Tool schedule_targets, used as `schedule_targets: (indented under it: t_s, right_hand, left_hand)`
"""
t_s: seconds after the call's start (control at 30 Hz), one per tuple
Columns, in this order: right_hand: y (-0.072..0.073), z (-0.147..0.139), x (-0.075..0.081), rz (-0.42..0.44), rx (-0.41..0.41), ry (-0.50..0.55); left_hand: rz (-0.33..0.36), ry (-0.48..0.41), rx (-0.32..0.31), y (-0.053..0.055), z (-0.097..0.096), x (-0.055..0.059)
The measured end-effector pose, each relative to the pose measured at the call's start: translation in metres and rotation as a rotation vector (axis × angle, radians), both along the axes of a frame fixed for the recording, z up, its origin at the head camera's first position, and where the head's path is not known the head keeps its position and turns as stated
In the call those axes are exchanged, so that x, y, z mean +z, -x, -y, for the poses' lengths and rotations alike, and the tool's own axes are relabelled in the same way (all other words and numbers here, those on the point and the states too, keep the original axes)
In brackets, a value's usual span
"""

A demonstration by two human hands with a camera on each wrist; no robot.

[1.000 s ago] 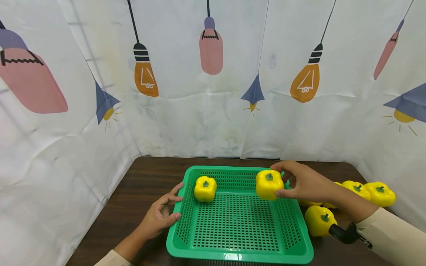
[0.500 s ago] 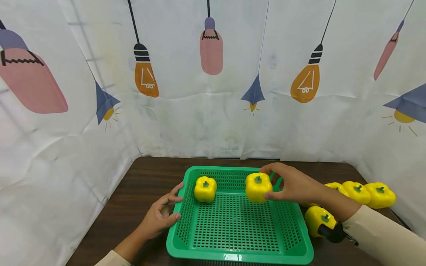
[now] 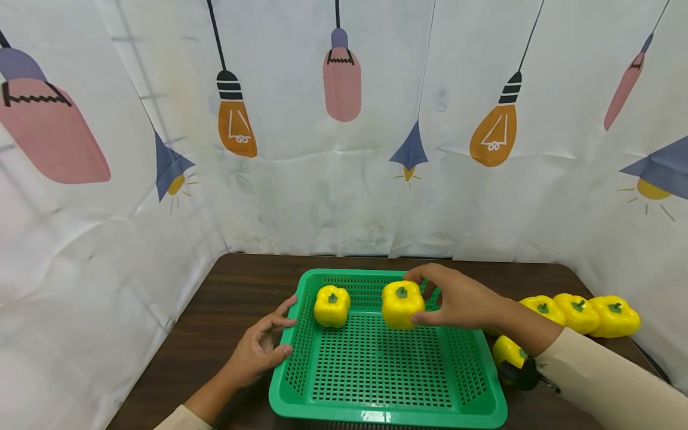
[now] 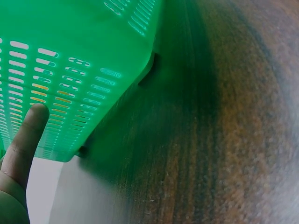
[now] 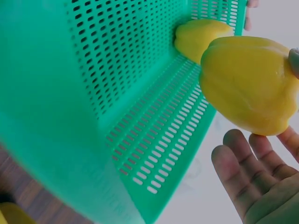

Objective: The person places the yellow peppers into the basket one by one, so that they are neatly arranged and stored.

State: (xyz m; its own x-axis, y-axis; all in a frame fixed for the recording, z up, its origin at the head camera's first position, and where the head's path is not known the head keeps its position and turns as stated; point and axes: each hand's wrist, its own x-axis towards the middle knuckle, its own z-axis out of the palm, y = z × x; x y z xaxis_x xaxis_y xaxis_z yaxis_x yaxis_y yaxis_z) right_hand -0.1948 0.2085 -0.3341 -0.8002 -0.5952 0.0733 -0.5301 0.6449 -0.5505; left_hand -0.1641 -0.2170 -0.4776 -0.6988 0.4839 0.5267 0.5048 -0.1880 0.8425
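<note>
A yellow bell pepper (image 3: 400, 306) with a green stem is held up over the green plastic basket (image 3: 387, 416), near its back half. My right hand (image 3: 459, 298) pinches it from the right between thumb and fingers; the right wrist view shows the pepper (image 5: 247, 86) close up, clear of the basket wall. Another yellow bell pepper (image 3: 331, 306) stands inside at the back left corner. On the left rim my left hand (image 3: 255, 351) rests with spread, loosely bent fingers. One straight finger (image 4: 28, 140) touches the slotted outer wall in the left wrist view.
Right of the basket lie several yellow bell peppers (image 3: 615, 316), some partly hidden behind my right forearm and a black wrist mount (image 3: 520, 373). The dark wooden table (image 3: 236, 286) meets a white curtain (image 3: 301, 209) with printed lamps at the back and sides.
My right hand has carried the held pepper leftward and slightly lower over the basket. The left hand, the basket and the pepper inside have stayed where they were.
</note>
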Motion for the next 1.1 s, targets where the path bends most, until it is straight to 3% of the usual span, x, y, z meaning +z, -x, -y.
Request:
schedule_targets:
  t_s: [0.5,1.1]
  right_hand:
    - [0.002,0.025,-0.008,-0.035,0.047,0.001]
    - [0.004,0.047,-0.02,0.025,0.07,-0.006]
  left_hand:
    - [0.001,0.0,0.003,0.0,0.0,0.0]
    - [-0.017,0.003,0.003,0.0,-0.001,0.002]
